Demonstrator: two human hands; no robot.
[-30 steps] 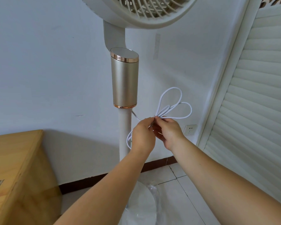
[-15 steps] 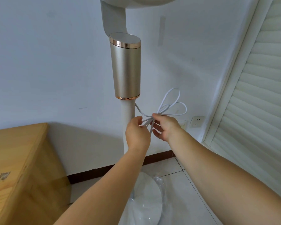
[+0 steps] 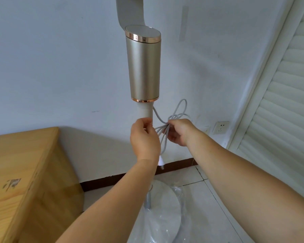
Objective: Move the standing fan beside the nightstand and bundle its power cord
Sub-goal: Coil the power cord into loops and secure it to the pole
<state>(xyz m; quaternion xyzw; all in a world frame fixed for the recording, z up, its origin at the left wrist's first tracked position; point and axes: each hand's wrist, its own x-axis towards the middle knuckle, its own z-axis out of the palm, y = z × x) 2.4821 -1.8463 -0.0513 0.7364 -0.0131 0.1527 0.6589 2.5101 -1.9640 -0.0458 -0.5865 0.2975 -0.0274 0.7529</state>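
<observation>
My right hand pinches the white power cord where its loops are gathered, fingers closed around the bunch; a few loops fan out above my knuckles and several strands hang below. My left hand is just beside it, in front of the fan's white pole, with thumb and fingers curled together; the strands run toward its fingertips, but I cannot tell whether it actually grips them. The plug dangles below my left wrist. The cord leaves the pole just under the gold cylinder of the standing fan, which is upright close to the white wall. Its round base sits on the tiled floor with clear plastic wrap at its edge. The wooden nightstand is to my left, near the fan. A wall socket sits beyond my right hand, beside the white louvred door.
</observation>
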